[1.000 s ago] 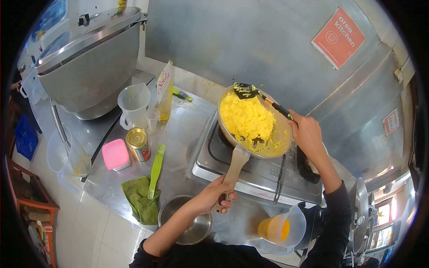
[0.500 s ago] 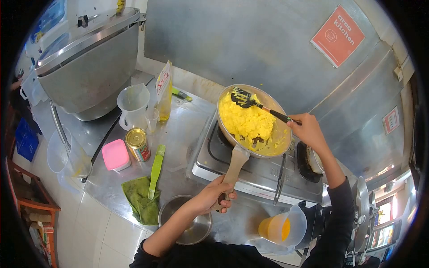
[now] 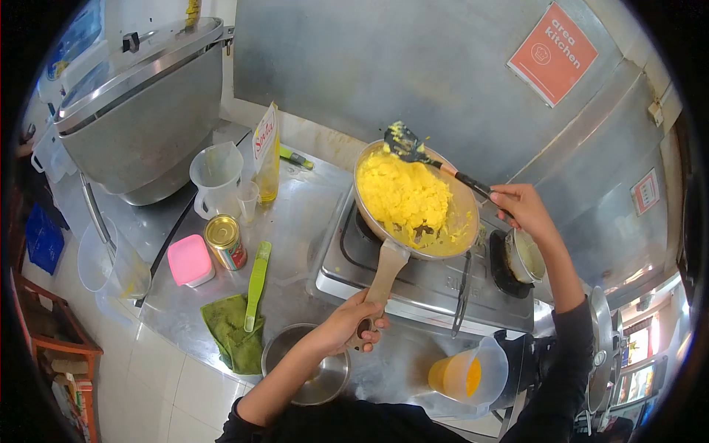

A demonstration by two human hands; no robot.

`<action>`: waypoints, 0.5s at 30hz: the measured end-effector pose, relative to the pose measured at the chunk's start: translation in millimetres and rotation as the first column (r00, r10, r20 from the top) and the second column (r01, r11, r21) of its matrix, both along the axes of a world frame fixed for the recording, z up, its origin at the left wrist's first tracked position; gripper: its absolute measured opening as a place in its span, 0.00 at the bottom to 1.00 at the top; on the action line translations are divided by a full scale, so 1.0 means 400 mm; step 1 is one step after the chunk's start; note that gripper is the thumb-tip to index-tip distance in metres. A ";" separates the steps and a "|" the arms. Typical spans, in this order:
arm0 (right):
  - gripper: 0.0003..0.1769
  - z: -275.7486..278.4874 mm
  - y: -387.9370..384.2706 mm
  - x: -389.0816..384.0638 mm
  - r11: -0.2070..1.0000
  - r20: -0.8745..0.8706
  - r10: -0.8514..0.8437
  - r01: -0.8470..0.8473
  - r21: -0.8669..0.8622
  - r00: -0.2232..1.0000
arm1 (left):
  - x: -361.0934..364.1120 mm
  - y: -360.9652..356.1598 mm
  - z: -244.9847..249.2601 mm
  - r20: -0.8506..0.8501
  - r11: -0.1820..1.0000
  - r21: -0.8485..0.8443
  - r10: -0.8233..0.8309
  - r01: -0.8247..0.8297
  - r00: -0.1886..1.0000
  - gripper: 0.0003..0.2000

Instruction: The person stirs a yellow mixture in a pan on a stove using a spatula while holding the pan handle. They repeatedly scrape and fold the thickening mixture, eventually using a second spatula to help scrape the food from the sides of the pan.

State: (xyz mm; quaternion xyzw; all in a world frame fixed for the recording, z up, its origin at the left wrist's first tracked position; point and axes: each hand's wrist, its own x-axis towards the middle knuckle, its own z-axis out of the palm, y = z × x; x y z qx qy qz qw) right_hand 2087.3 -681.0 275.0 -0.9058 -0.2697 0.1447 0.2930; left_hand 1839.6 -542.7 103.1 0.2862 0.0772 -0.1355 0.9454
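Note:
My left hand (image 3: 357, 322) is wrapped round the beige handle of a frying pan (image 3: 465, 214), which sits tilted over the left burner of the stove (image 3: 351, 269). Soft yellow scrambled egg (image 3: 406, 192) fills much of the pan. Between the fingers of my right hand (image 3: 521, 210) is the handle of a black slotted spatula (image 3: 405, 145). Its head, smeared with bits of egg, is above the pan's far rim. A jug (image 3: 484, 373) with orange-yellow liquid stands in front of the stove.
A metal bowl (image 3: 325, 380), green cloth (image 3: 233, 332), light green utensil (image 3: 257, 284), pink-lidded box (image 3: 190, 258), can (image 3: 224, 240), clear jug (image 3: 216, 173) and oil pouch (image 3: 267, 159) stand left. A small pot (image 3: 526, 257) is on the right burner.
My right hand has moved slightly right and raised the spatula, so its head has gone from over the egg to above the far rim. My left hand keeps its hold.

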 end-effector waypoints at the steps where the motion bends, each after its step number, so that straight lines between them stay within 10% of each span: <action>1: 0.13 -0.005 -0.002 -0.004 1.000 0.102 0.005 -0.007 0.027 0.995 | 0.000 0.000 0.002 -0.007 1.000 0.008 -0.004 0.004 1.000 0.16; 4: 0.14 -0.033 -0.010 -0.014 0.980 0.537 0.189 -0.188 -0.058 0.822 | 0.000 0.000 0.004 -0.011 1.000 0.019 -0.007 0.007 1.000 0.16; 15: 0.16 -0.029 -0.016 -0.003 0.996 0.160 0.023 -0.008 -0.092 0.987 | -0.002 0.001 0.005 -0.005 1.000 0.001 -0.004 0.004 1.000 0.16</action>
